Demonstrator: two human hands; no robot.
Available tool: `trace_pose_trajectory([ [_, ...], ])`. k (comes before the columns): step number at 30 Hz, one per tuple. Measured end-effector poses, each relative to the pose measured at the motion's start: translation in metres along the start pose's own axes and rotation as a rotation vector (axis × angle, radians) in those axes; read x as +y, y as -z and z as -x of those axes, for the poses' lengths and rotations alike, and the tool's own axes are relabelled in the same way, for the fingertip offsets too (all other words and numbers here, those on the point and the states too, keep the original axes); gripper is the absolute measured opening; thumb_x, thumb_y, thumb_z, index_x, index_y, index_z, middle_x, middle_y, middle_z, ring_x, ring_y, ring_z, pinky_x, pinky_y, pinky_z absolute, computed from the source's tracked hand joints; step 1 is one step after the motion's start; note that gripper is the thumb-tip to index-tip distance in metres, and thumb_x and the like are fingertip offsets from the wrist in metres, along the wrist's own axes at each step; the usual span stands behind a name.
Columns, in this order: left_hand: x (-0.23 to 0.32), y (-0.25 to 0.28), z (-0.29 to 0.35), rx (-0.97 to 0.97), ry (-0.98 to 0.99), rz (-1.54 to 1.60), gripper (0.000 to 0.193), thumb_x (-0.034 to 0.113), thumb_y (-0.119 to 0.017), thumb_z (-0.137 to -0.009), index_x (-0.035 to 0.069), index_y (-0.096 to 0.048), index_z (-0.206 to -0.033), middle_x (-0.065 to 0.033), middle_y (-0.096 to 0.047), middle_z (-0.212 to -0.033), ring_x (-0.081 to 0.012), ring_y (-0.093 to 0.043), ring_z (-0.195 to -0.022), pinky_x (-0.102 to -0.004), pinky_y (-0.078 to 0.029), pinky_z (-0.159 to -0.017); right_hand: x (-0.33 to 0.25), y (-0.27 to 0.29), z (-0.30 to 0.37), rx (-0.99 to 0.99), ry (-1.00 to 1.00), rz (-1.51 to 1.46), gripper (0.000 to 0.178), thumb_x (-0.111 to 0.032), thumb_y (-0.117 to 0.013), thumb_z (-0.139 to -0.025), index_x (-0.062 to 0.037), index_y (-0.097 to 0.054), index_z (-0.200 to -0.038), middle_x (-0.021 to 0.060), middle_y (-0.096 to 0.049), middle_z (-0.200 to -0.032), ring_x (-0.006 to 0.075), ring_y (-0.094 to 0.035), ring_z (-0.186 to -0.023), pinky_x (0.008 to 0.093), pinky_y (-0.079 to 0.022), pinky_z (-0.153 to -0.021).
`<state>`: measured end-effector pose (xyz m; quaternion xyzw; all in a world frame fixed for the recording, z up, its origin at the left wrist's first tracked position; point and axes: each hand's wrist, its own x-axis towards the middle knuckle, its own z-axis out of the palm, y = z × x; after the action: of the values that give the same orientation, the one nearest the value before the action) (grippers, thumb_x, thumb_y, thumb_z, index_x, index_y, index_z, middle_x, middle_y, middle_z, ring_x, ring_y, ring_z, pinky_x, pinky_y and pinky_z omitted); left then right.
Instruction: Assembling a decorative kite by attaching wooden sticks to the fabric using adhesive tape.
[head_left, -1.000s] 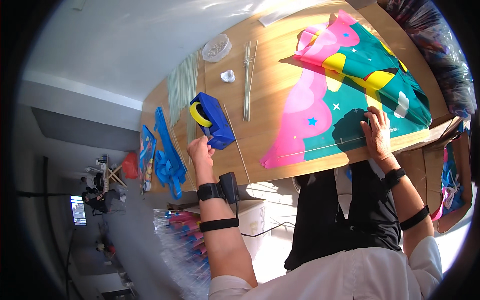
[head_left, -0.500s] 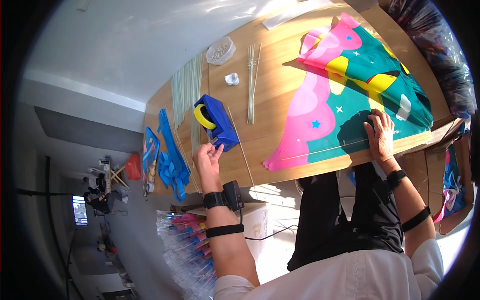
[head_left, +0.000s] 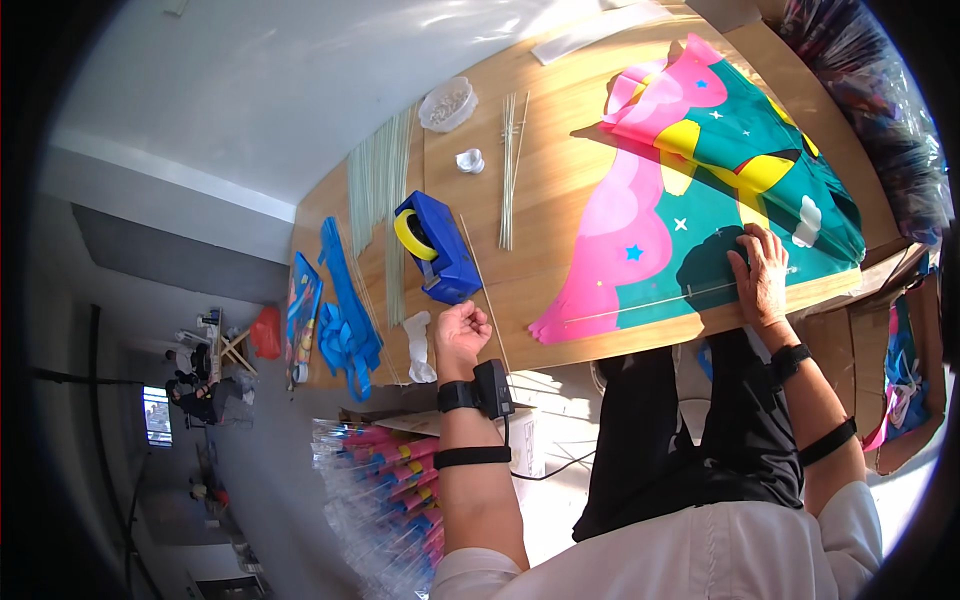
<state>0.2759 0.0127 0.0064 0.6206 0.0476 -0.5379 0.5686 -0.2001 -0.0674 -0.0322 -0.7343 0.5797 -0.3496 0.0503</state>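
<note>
Two bare hands at a curved, wood-grained tabletop [head_left: 555,110]. The left hand [head_left: 463,332] is raised beside the near end of a blue, block-shaped tape dispenser [head_left: 445,262]; its fingers are curled in toward the palm, and whether they pinch anything cannot be told. The right hand [head_left: 764,275] lies palm down, fingers slightly bent and parted, pressing on a thin, smooth cloth [head_left: 705,205] rather than grasping it.

The cloth covers the right of the tabletop, flat at its near edge, folded and creased at the far right; it is green and pink, printed with stars, a cloud shape and yellow patches. A slender pale rod [head_left: 640,307] runs along its near edge.

The dispenser carries a round yellow ring [head_left: 405,240]. To its left lie a white, irregular strip [head_left: 418,350] and looped, flat blue ribbon [head_left: 350,340]. Farther off stand a scalloped translucent bowl [head_left: 426,110] of small white pieces and a loose bundle of thin sticks [head_left: 510,190].
</note>
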Motion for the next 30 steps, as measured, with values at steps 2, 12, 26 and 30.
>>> trace_pose_trajectory([
  [2, -0.020, -0.021, 0.012, 0.087, -0.249, -0.069, 0.011, 0.016, -0.063, -0.086, 0.010, -0.054, -0.082, -0.0023, -0.053, -0.073, -0.0150, -0.051, -0.065, -0.0320, -0.039, -0.058, 0.004, 0.004, -0.001, -0.004, -0.011, 0.019, 0.027, -0.017, -0.065, -0.085, -0.0022, -0.058, -0.106, 0.0134, -0.053, -0.122, 0.0341, -0.047, -0.118, 0.0444, -0.034, -0.101],
  [12, 0.061, -0.022, 0.010, 0.521, -0.823, -0.435, 0.048, -0.003, -0.067, -0.071, -0.002, -0.058, -0.117, -0.0074, -0.062, -0.094, -0.0187, -0.060, -0.091, -0.0360, -0.042, -0.065, -0.001, 0.006, -0.002, -0.012, -0.016, -0.025, 0.028, -0.016, -0.064, -0.084, -0.0018, -0.057, -0.107, 0.0139, -0.053, -0.122, 0.0347, -0.046, -0.118, 0.0443, -0.034, -0.102],
  [26, 0.049, -0.054, 0.017, 0.117, -0.855, 0.079, 0.038, -0.009, -0.061, -0.075, 0.000, -0.050, -0.110, -0.0080, -0.056, -0.083, -0.0154, -0.060, -0.069, -0.0345, -0.053, -0.049, 0.001, 0.010, -0.003, -0.010, -0.012, -0.035, 0.030, -0.012, -0.065, -0.081, -0.0016, -0.057, -0.108, 0.0139, -0.053, -0.123, 0.0347, -0.046, -0.119, 0.0444, -0.034, -0.102],
  [30, 0.031, -0.064, 0.016, 0.465, -0.953, -0.053, 0.040, -0.008, -0.061, -0.077, 0.003, -0.048, -0.113, -0.0108, -0.054, -0.093, -0.0167, -0.060, -0.069, -0.0320, -0.054, -0.049, -0.001, 0.010, -0.003, -0.026, -0.022, -0.026, 0.031, -0.010, -0.066, -0.079, -0.0019, -0.057, -0.108, 0.0138, -0.053, -0.123, 0.0348, -0.046, -0.119, 0.0442, -0.035, -0.102],
])
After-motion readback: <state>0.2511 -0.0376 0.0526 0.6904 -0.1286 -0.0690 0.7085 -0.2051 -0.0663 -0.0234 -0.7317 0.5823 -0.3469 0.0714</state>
